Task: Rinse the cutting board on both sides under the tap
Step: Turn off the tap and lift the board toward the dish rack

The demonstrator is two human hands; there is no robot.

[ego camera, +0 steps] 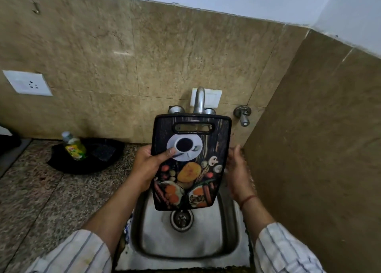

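One view only, head camera. The dark rectangular plastic cutting board printed with a coffee cup and vegetables (pixel 190 165) is held in the air over the stainless steel sink (pixel 224 244), printed face toward the camera and slot handle at the far end. Its far edge is just in front of the curved metal tap (pixel 199 99), its near edge above the round drain (pixel 181 219). Left grip (pixel 147 165): holding the board's left edge, thumb laid across the printed saucer, fingers hidden behind. Right grip (pixel 237 169): at the board's right edge and motion-blurred; cannot tell whether it clasps the edge or merely steadies it. No stream is visible from the spout, though the spout mouth is hidden behind the board. Wetness on the printed face: cannot tell. The back face is not in view. Judgement: no rinsing is evident on either side, so both faces are best counted as outstanding. Left to do: wet one face under the tap, turn the board, wet the other. On the speckled granite counter (pixel 41 200), well to the left, a green dish-soap bottle (pixel 74 147) lies in a black shallow dish (pixel 61 163).
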